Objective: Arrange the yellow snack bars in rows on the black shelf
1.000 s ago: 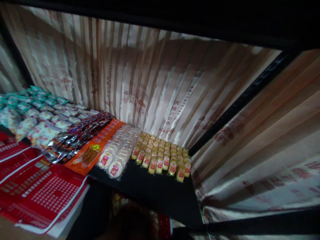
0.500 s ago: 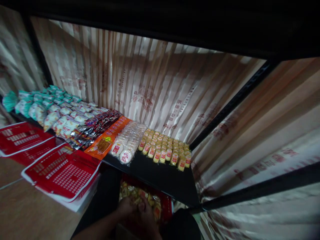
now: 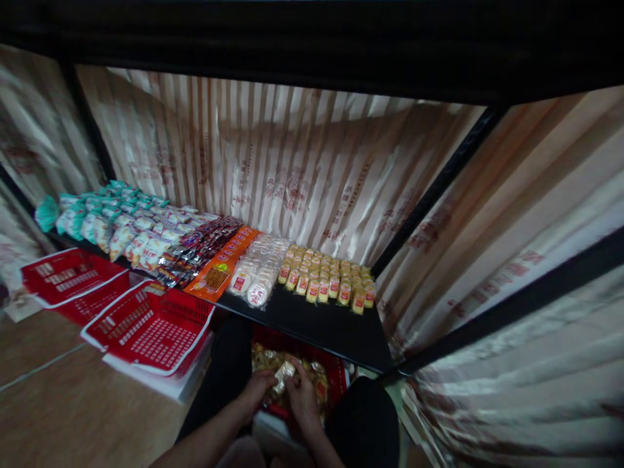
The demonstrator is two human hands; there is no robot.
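Low between my knees, my left hand (image 3: 259,390) and my right hand (image 3: 301,389) close on a small clear-wrapped snack pack (image 3: 284,373), pale and shiny, one hand at each side. Directly under them a red basket (image 3: 337,372) is filled with loose yellowish wrapped snacks (image 3: 319,383). Ahead is a black shelf (image 3: 312,325) where yellow snack packs (image 3: 324,286) with red labels stand in rows. To their left lie round white crackers (image 3: 258,292) in clear wrap. The held pack's label is blurred.
Further left on the shelf are an orange snack packet (image 3: 214,276), dark shiny packets (image 3: 197,250) and teal-and-white bags (image 3: 95,221). Two red baskets (image 3: 151,335) sit at the left by the floor. Black posts (image 3: 439,188) and a striped curtain (image 3: 287,156) enclose the shelf; a dark board hangs overhead.
My view has shifted, so the shelf appears further right. My hands have lifted slightly above the basket's contents, and a pale wrapped pack now shows between them.
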